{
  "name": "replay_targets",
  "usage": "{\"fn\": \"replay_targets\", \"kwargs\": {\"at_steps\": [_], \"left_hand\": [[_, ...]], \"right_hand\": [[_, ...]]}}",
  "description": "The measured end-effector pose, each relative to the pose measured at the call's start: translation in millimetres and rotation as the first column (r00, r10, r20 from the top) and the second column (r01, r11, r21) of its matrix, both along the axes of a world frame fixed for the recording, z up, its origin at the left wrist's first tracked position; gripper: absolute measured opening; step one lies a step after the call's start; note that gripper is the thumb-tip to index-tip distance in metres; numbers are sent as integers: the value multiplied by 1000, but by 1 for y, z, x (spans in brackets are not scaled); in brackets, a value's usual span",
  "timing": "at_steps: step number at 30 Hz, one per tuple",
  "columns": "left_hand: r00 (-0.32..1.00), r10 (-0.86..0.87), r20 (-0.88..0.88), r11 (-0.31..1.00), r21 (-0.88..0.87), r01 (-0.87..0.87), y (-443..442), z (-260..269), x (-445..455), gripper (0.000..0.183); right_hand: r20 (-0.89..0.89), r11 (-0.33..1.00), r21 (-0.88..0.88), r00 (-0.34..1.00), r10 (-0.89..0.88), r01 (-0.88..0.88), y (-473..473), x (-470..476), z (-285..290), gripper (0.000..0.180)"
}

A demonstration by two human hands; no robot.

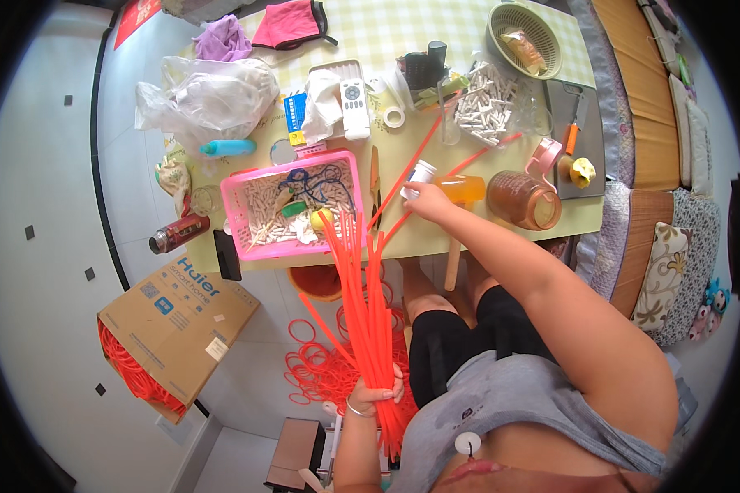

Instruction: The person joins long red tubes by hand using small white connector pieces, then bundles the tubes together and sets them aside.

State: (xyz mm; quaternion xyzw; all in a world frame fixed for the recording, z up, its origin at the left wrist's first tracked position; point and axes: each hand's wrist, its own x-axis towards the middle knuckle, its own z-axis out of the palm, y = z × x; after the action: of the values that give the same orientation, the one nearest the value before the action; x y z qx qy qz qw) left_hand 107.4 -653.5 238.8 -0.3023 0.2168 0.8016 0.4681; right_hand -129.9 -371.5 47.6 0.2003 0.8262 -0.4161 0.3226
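A thick bundle of red plastic tubes (370, 320) is gripped in my left hand (376, 394), below the table edge. The tubes' upper ends reach over the near rim of a pink plastic basket (359, 185) holding small white pieces, blue cord and a green item. My right hand (428, 200) is over the table at a small white bottle (419, 175); whether its fingers grip the bottle cannot be told. Long red tubes (416, 157) lie slantwise beside the bottle. A mallet with an orange head (462, 188) lies right of my right hand, its wooden handle past the edge.
Right on the table are a brown jar (521, 200) and a cutting board (586, 142) with a knife. Behind lies a bag of white pieces (484, 105). A phone (227, 254) overhangs the left edge. Red rings (320, 370) and a cardboard box (179, 326) are below.
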Motion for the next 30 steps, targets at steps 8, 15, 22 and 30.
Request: {"fn": "replay_targets", "kwargs": {"at_steps": [8, 15, 22, 30], "left_hand": [[999, 40, 1, 998, -37, -40, 1, -5, -4, 50], [995, 100, 23, 994, -42, -99, -6, -11, -4, 50], [995, 101, -6, 995, -8, -101, -10, -14, -2, 51], [988, 153, 11, 988, -11, -152, -13, -13, -3, 50]], "right_hand": [[-60, 966, -86, 967, -249, 244, 0, 9, -28, 44], [471, 458, -595, 749, -467, 660, 19, -64, 19, 39], [780, -88, -535, 452, -432, 840, 32, -106, 1, 41], [414, 596, -445, 744, -524, 668, 15, -29, -8, 24]]}}
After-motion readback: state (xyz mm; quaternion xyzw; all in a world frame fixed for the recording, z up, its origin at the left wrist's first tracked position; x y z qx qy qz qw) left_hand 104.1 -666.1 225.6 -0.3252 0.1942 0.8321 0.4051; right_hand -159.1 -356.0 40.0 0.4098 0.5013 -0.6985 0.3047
